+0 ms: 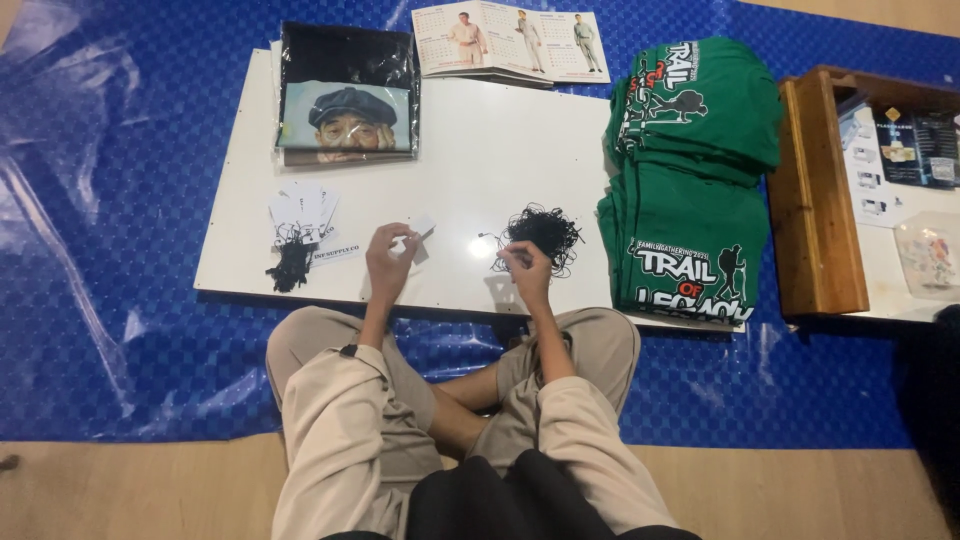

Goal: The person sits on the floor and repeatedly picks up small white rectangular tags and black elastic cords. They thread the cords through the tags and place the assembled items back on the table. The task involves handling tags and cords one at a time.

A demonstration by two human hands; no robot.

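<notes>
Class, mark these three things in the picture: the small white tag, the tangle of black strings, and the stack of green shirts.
small white tag [423, 226], head view, middle of the card.
tangle of black strings [540, 232], head view, dense centre.
stack of green shirts [690, 210], head view, plain green fabric mid-stack.

shirts: 2 stacks of folded green shirts [690, 170], 3 o'clock on the white board [500, 150]
calendar: open booklet [510, 40], 12 o'clock
tray: wooden tray [815, 200], far 3 o'clock
tarp: blue sheet [120, 250] underneath

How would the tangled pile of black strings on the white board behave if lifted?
The pile of black strings looks thin and loosely tangled, so it is probably floppy and very light. Strands would likely snag and lift together as a clump, some trailing.
</notes>
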